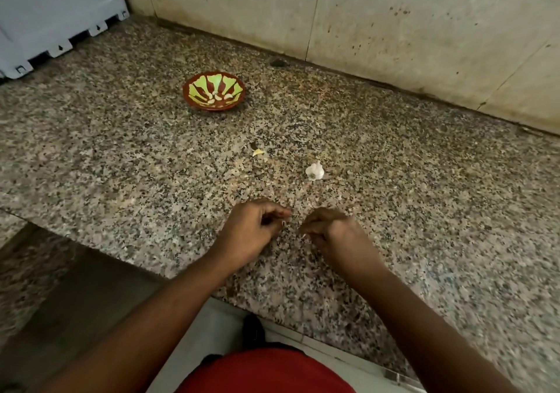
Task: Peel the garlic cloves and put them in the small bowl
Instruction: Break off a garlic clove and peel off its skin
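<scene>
Peeled cloves [215, 97] lie in the small bowl [194, 85] at the far side of the granite table [121, 156], while the remaining garlic [315, 171] sits nearer, just ahead of the hands, with a scrap of skin [258, 152] between it and the bowl. Both hands hover low over the table edge, knuckles up, wrists nearly meeting. The left hand [254, 226] has its fingers curled in a pinch; the right hand [328, 229] is curled too, a pale sliver showing at its fingertips, though whether either holds a clove cannot be told. A slippery clove could squirt from such a tight pinch and skid off the near edge to the floor.
</scene>
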